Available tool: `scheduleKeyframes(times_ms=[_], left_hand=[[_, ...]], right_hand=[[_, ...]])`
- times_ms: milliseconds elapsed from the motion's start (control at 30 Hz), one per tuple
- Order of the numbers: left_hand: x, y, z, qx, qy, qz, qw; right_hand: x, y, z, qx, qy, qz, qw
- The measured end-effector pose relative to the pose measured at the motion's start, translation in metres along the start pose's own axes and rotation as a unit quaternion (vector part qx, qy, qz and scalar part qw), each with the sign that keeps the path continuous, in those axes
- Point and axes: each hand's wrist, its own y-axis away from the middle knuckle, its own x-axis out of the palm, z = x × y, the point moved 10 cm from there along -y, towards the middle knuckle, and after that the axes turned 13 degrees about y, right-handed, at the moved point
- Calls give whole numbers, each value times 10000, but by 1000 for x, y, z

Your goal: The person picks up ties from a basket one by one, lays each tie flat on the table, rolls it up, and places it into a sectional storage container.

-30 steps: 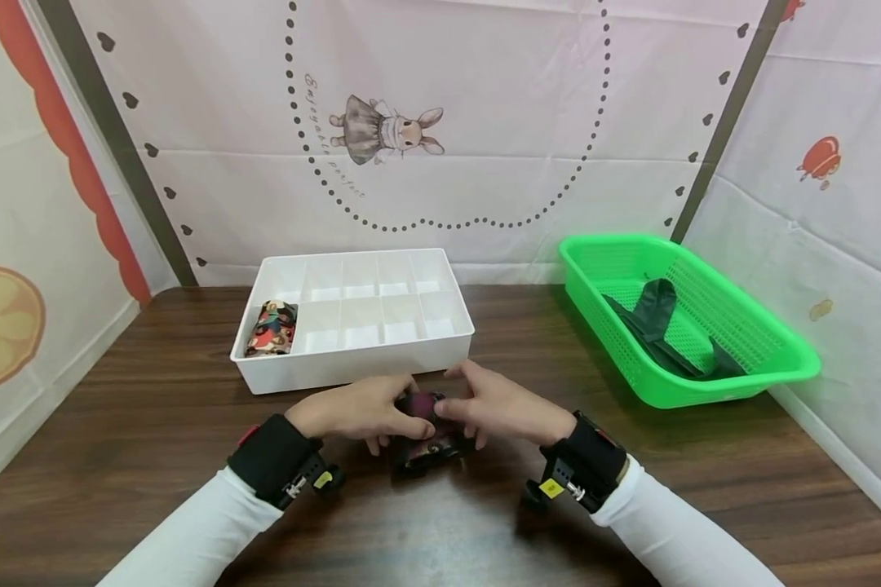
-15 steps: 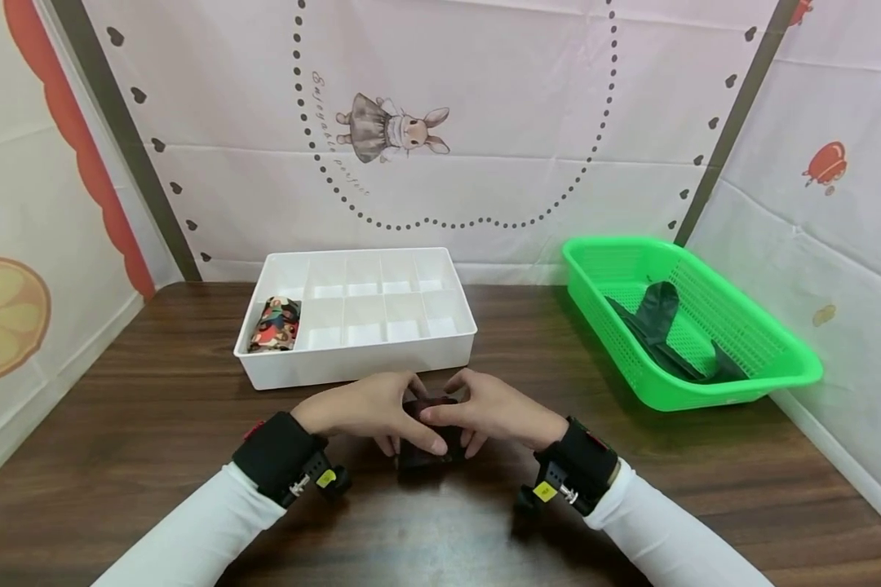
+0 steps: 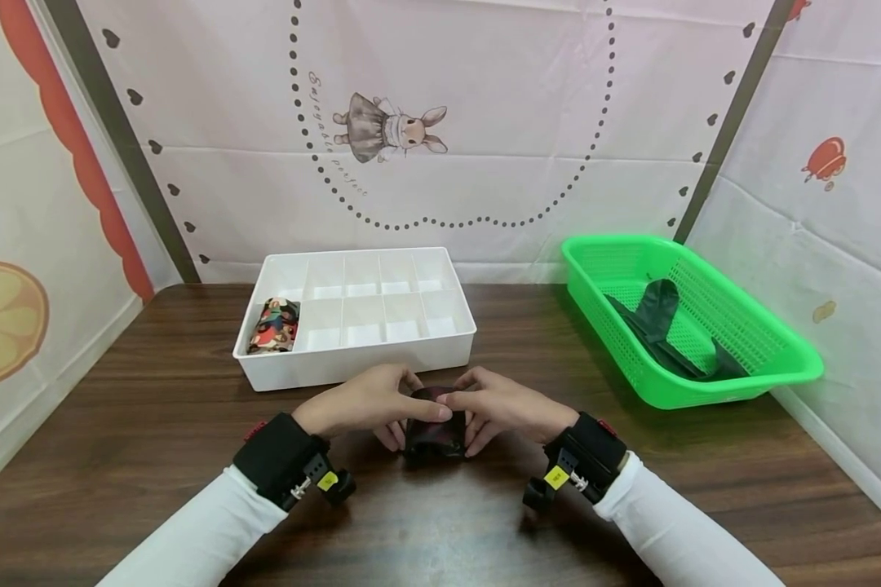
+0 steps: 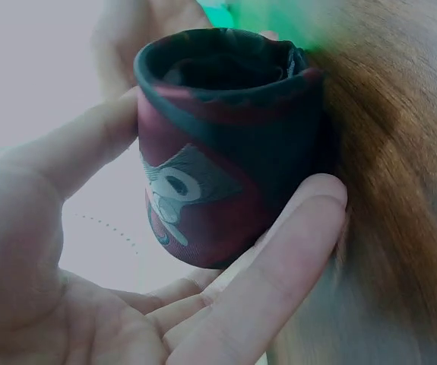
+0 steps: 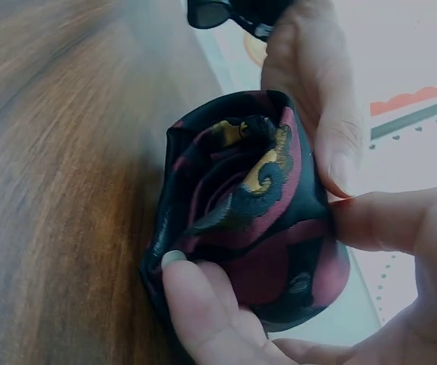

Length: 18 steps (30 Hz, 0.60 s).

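A rolled-up necktie [image 3: 435, 444], black and maroon with a pale figure, sits on the wooden table between my hands. My left hand [image 3: 374, 401] holds it from the left, thumb across the top and fingers along the side. From the other side my right hand [image 3: 510, 408] grips it, thumb on top and fingertips at the table end. The left wrist view shows the necktie [image 4: 203, 175] as a round roll with one open end. In the right wrist view, gold patterning shows among the coiled layers of the necktie [image 5: 279, 258], and a fingertip touches the outer edge.
Behind the hands stands a white divided box [image 3: 360, 367]; a colourful printed roll [image 3: 275, 324] lies in its front left compartment. At right is a green basket [image 3: 602, 322] with dark fabric strips [image 3: 657, 314] inside. Fabric walls enclose the wooden table [image 3: 117, 440].
Both hands have shifted and turned the necktie roll slightly, and it now looks more compact and upright. The box and basket stay put.
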Motion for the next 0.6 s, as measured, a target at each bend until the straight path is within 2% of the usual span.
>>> scheduleKeyframes(times_ms=[300,600], left_hand=[[3,-1,0,-114,217,-152,9996],[1,-1,-1,-33,347,-406,9986]], right_hand=[[0,1,-11,128,-694,390,9967],[2,0,-13,88,-1143,453,9924]])
